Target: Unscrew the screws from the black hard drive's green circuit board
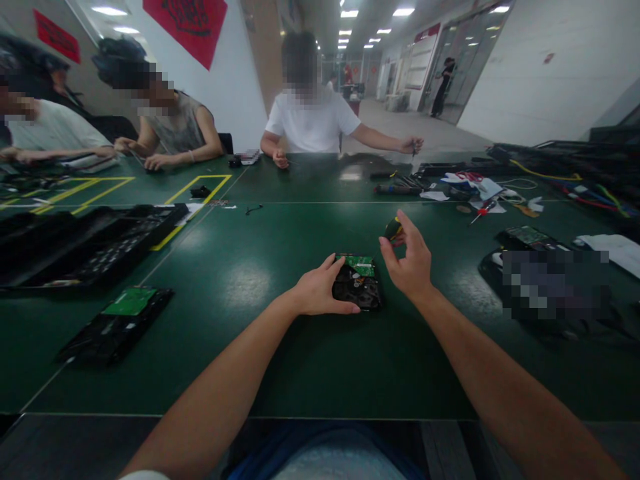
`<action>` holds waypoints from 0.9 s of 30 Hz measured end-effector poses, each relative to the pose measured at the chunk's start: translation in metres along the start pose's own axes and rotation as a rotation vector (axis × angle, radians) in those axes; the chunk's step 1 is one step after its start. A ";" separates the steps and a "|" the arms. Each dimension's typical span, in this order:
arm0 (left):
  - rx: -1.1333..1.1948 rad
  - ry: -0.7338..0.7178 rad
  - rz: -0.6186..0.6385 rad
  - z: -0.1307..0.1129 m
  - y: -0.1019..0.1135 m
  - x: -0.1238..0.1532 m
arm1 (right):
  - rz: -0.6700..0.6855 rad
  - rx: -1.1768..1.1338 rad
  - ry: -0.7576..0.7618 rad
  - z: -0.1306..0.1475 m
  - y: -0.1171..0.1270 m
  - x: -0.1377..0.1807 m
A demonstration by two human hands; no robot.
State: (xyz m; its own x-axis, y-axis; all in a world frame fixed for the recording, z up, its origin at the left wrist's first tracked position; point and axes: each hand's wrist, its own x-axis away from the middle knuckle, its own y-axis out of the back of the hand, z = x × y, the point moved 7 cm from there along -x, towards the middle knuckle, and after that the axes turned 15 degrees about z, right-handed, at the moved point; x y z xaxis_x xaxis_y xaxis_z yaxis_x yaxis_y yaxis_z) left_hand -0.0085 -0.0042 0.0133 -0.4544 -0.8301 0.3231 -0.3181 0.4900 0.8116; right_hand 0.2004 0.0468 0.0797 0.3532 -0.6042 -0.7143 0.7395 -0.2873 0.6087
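In front of me a black hard drive (pixel 357 292) lies on the green table, its green circuit board (pixel 361 265) along the far side. My left hand (pixel 323 288) grips it from the left, thumb on the near edge and fingers at the far edge. My right hand (pixel 410 263) is raised just right of the drive and pinches the dark handle of a screwdriver (pixel 393 229) with yellow marks. The screwdriver's shaft and tip cannot be made out. The right hand is apart from the drive.
A second drive (pixel 123 317) lies at left, near a long black tray (pixel 95 243). At right are a dark blurred-out pile (pixel 550 283), a red screwdriver (pixel 483 211) and tangled cables (pixel 595 193). Several people sit across the table, one in a white shirt (pixel 313 123) opposite.
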 end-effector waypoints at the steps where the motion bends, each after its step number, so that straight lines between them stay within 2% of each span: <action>1: 0.001 0.001 0.000 0.000 0.000 0.000 | 0.005 -0.016 0.001 0.000 -0.001 0.000; 5: 0.001 0.009 -0.001 0.000 0.001 0.001 | 0.027 -0.088 -0.031 -0.004 -0.005 0.000; 14: -0.006 0.005 -0.001 -0.002 0.002 0.002 | -0.002 -0.009 -0.037 -0.006 -0.002 0.001; 20: -0.003 0.004 -0.003 -0.002 0.001 0.001 | 0.009 -0.071 -0.006 -0.003 -0.005 0.002; 27: -0.004 -0.001 -0.021 -0.004 0.002 0.002 | -0.018 -0.021 -0.038 -0.005 -0.003 0.002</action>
State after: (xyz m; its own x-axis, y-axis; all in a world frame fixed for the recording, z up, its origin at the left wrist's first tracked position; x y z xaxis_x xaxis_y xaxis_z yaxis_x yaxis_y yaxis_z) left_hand -0.0067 -0.0060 0.0177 -0.4483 -0.8401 0.3054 -0.3243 0.4712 0.8202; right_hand 0.2022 0.0502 0.0742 0.3181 -0.6273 -0.7109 0.7574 -0.2828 0.5885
